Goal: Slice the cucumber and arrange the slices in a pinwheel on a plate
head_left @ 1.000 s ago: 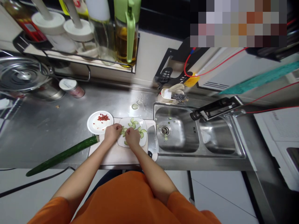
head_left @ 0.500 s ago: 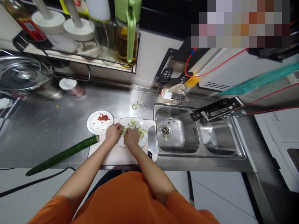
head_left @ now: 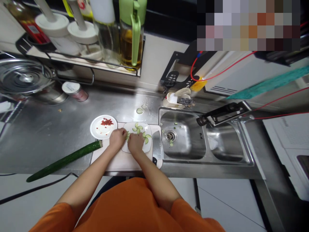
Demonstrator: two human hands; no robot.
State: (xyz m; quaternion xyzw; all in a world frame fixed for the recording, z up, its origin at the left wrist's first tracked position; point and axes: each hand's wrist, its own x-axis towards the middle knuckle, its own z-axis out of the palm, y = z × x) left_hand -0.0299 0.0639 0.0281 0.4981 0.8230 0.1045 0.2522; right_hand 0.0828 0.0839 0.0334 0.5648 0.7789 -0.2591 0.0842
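Note:
A white squarish plate (head_left: pixel 142 149) lies on the pale cutting board (head_left: pixel 118 164), with thin cucumber slices (head_left: pixel 138 128) set on it in curved, petal-like groups. My left hand (head_left: pixel 117 139) is at the plate's left edge, fingers pinched together; whatever sits between the fingertips is too small to make out. Over the plate's middle, my right hand (head_left: pixel 135 143) is closed with its fingers pointing down, and it covers some slices. Its fingertips are hidden. A white round dish (head_left: pixel 101 131) with small red pieces (head_left: pixel 107 121) stands just beyond my left hand.
A whole cucumber (head_left: pixel 65 160) lies at the left, its cut end on the board. A cleaver (head_left: pixel 157 145) rests along the board's right side, beside a double sink (head_left: pixel 185 138) with scraps in it. A canister (head_left: pixel 75 91) and a lidded pot (head_left: pixel 26 77) stand back left, below a bottle rack (head_left: pixel 96 64).
My right hand has shifted very slightly to the left over the plate. My left hand stays nearly where it was, still pinched. The plate and the other things have not moved.

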